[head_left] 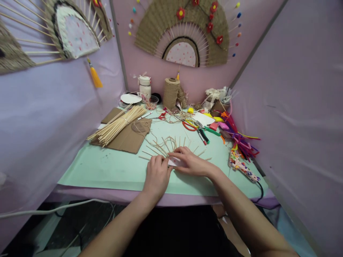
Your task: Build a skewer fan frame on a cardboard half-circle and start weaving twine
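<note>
A small fan-shaped piece [173, 162] with a pale, spotted centre lies near the front of the green tabletop, thin sticks [194, 148] spreading out from it. My left hand [158, 173] is closed on its left lower edge, fingers bent. From the right, my right hand [189, 162] grips the piece with the fingers over its top and the thumb low at its front edge. Loose twine [160, 144] loops over the sticks just beyond my hands. Both hands partly hide the centre.
A bundle of sticks [122, 125] rests on cardboard [131, 137] at left. Scissors [189, 125], pliers [211, 131] and pipe cleaners [245, 144] lie at right, near a patterned glue gun [245, 169]. A twine spool [170, 93] and a bottle [145, 87] stand behind.
</note>
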`<action>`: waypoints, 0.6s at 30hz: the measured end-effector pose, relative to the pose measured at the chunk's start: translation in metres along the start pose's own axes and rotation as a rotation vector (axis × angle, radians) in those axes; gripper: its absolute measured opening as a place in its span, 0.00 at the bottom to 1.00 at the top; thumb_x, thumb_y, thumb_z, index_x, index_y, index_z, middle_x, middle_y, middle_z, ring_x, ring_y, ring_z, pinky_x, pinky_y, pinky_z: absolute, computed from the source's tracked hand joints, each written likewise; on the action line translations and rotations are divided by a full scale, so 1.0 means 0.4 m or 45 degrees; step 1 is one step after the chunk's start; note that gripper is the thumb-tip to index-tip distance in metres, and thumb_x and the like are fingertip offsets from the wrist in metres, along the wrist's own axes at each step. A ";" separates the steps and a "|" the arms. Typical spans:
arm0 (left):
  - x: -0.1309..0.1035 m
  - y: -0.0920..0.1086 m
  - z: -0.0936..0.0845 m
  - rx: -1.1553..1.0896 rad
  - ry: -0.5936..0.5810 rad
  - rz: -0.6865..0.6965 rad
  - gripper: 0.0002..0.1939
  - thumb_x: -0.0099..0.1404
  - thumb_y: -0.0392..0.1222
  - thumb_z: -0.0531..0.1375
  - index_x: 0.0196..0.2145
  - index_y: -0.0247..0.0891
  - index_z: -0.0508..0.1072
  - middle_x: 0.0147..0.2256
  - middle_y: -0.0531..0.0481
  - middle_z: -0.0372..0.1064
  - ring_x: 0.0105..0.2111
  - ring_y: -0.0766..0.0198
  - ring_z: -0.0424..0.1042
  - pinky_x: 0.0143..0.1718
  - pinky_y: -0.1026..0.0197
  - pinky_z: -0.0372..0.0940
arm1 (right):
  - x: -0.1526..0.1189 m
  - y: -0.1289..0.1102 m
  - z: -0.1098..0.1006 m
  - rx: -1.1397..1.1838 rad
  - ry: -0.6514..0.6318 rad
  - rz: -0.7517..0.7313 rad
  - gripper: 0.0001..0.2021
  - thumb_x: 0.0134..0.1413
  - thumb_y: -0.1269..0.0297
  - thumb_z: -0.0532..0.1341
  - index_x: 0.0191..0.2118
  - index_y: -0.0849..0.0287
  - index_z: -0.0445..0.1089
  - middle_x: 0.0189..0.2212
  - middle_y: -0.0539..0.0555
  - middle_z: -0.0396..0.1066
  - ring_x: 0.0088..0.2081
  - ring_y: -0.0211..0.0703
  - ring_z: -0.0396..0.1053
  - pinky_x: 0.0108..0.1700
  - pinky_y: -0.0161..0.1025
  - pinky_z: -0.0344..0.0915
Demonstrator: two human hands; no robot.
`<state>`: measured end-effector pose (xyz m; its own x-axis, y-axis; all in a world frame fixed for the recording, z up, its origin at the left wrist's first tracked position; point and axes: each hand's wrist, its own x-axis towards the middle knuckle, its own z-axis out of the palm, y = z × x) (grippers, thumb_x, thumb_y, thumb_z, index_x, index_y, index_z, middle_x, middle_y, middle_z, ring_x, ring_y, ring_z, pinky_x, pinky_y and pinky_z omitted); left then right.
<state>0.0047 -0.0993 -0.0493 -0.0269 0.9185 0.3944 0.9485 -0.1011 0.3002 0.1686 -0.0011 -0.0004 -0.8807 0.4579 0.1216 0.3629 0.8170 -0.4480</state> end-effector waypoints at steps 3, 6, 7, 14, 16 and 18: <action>0.002 -0.003 0.001 0.014 -0.010 -0.003 0.12 0.66 0.42 0.59 0.46 0.37 0.73 0.40 0.42 0.67 0.44 0.51 0.63 0.42 0.51 0.62 | 0.045 0.005 -0.040 -0.068 0.106 0.022 0.23 0.59 0.67 0.60 0.61 0.59 0.63 0.51 0.61 0.65 0.54 0.48 0.62 0.58 0.48 0.61; 0.002 -0.003 -0.002 0.018 -0.020 -0.017 0.11 0.66 0.41 0.60 0.45 0.37 0.74 0.39 0.42 0.67 0.43 0.51 0.63 0.41 0.51 0.62 | 0.129 0.008 -0.051 -0.230 0.145 0.071 0.26 0.54 0.70 0.64 0.60 0.61 0.64 0.54 0.63 0.64 0.56 0.52 0.60 0.59 0.50 0.59; 0.001 -0.003 -0.003 0.019 -0.019 -0.025 0.11 0.66 0.41 0.60 0.45 0.37 0.74 0.39 0.43 0.67 0.43 0.51 0.63 0.41 0.51 0.62 | 0.161 0.010 -0.047 -0.251 0.104 0.103 0.27 0.50 0.72 0.65 0.58 0.61 0.65 0.55 0.63 0.63 0.58 0.54 0.57 0.60 0.51 0.57; -0.004 -0.001 0.004 0.025 0.030 -0.033 0.08 0.66 0.41 0.60 0.42 0.37 0.75 0.39 0.44 0.67 0.42 0.53 0.63 0.40 0.53 0.62 | 0.379 0.019 -0.016 0.248 -0.018 0.599 0.05 0.52 0.73 0.60 0.27 0.62 0.70 0.37 0.62 0.74 0.49 0.51 0.66 0.47 0.40 0.63; -0.004 -0.004 0.006 0.025 0.030 -0.035 0.09 0.66 0.41 0.60 0.42 0.36 0.75 0.39 0.44 0.67 0.42 0.53 0.63 0.40 0.52 0.62 | 0.443 0.019 -0.022 0.480 -0.029 0.737 0.10 0.54 0.70 0.60 0.23 0.61 0.65 0.25 0.55 0.71 0.34 0.41 0.69 0.34 0.34 0.63; -0.005 -0.006 0.007 0.022 0.023 -0.042 0.09 0.66 0.41 0.60 0.43 0.37 0.75 0.39 0.44 0.67 0.42 0.53 0.63 0.40 0.53 0.62 | 0.506 0.025 -0.039 0.782 -0.051 0.897 0.13 0.56 0.66 0.60 0.22 0.60 0.62 0.18 0.49 0.64 0.22 0.34 0.63 0.25 0.30 0.58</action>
<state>0.0035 -0.0997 -0.0529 -0.0638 0.9142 0.4001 0.9522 -0.0643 0.2986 -0.0014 0.1051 0.0335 -0.5330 0.7553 -0.3814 0.6027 0.0226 -0.7977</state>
